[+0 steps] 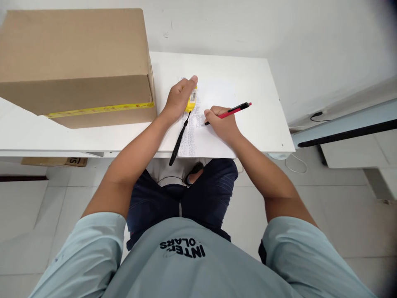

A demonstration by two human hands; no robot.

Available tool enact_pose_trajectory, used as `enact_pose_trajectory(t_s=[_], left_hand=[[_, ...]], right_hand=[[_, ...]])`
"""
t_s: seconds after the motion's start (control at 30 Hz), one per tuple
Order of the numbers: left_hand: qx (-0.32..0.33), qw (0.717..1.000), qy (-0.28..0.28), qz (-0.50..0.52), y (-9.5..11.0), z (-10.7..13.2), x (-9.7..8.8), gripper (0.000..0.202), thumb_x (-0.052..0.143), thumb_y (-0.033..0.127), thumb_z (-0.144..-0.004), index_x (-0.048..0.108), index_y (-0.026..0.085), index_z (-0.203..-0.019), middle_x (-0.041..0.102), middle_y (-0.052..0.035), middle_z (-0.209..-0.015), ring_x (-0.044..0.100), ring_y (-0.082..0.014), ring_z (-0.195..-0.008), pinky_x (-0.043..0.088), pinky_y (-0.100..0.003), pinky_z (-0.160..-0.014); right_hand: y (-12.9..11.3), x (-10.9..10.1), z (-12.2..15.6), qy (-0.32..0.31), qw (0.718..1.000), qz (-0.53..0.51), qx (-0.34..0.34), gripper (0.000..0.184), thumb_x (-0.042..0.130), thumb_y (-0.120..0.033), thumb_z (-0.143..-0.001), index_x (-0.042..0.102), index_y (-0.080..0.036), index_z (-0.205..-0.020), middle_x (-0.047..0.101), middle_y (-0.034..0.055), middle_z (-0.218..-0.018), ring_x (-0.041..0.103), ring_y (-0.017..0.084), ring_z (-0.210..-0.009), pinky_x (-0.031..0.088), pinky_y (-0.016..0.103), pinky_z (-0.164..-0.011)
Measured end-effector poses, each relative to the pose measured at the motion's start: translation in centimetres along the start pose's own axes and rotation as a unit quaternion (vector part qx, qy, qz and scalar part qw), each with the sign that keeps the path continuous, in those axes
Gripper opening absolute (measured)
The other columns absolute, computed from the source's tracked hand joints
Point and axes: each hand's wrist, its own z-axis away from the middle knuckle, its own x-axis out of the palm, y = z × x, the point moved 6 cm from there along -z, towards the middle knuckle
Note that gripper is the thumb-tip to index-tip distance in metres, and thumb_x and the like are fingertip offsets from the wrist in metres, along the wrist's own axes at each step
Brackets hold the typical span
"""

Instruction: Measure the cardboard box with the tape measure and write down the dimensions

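Note:
My left hand (179, 98) is closed round a yellow tape measure (192, 100), its thumb pointing away from me. A black wrist strap (179, 142) trails from the tape measure over the near edge of the table. Under both hands lies a white sheet of paper (214, 145), with rows of handwriting down its left side. My right hand (222, 123) grips a red and black pen (231, 111) in a writing hold, resting on the sheet. The pen's dark lower end is close to the paper beside the written column; I cannot tell whether it touches.
A large cardboard box (77, 45) with yellow tape stands on the white table (248, 74), left of my left hand. The wall (217, 29) rises behind the table. A black cable (319, 117) is at the right, and a flat cardboard piece (54, 162) lies below the table at left.

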Motion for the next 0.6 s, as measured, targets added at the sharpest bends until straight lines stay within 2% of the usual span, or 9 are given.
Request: enact_pose_trajectory(t_s=[0.33,0.47,0.6], left_hand=[[-0.047,0.998,0.013,0.042,0.25,0.54,0.28,0.054,0.067,0.058,-0.097,0.038,0.020,-0.071,0.033,0.0022,-0.076,0.052,-0.0102,-0.073,0.042,-0.026,-0.071],[-0.069,0.997,0.014,0.045,0.30,0.65,0.33,0.052,0.070,0.058,-0.095,0.041,0.020,-0.072,0.036,0.0018,-0.077,0.054,-0.0121,-0.078,0.046,-0.028,-0.074],[-0.057,0.998,0.004,0.012,0.25,0.31,0.21,0.054,0.069,0.061,-0.095,0.041,0.021,-0.071,0.037,0.0009,-0.077,0.055,-0.0141,-0.079,0.048,-0.030,-0.074]], right_hand=[[-0.44,-0.08,0.15,-0.004,1.000,0.006,0.010,0.048,0.060,-0.017,-0.089,0.031,-0.024,-0.051,0.045,-0.0043,-0.053,0.044,0.012,-0.056,0.036,0.030,-0.058],[-0.20,-0.15,0.15,0.005,1.000,0.016,-0.012,0.049,0.061,-0.019,-0.091,0.029,-0.024,-0.054,0.040,-0.0050,-0.054,0.043,0.012,-0.057,0.039,0.031,-0.060],[0.25,-0.16,0.23,0.020,0.999,0.023,-0.032,0.050,0.063,-0.027,-0.095,0.032,-0.024,-0.056,0.042,-0.0043,-0.057,0.047,0.013,-0.059,0.044,0.032,-0.064]])
